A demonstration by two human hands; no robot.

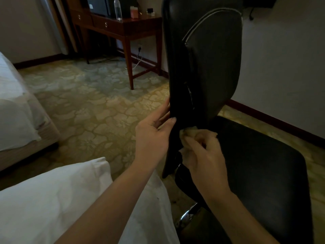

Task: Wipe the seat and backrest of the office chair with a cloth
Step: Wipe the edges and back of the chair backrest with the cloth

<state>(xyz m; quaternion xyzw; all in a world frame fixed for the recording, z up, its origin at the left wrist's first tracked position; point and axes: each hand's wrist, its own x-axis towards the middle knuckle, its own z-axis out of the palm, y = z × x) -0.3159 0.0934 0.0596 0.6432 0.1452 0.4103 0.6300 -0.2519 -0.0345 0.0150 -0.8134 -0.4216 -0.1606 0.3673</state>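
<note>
Cloth, seemingly crumpled, mostly hidden by right hand against backrest.

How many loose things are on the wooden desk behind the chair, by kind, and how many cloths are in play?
Clear bottle: 1
Pink container: 1
Small dark-lidded jar: 1
Dark screen: 1
Cloth, held in the right hand: 1
Total: 5

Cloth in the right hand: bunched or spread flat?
Bunched. The pale yellowish cloth sits crumpled in the right hand's curled fingers, pressed against the black leather backrest's lower edge.
</note>
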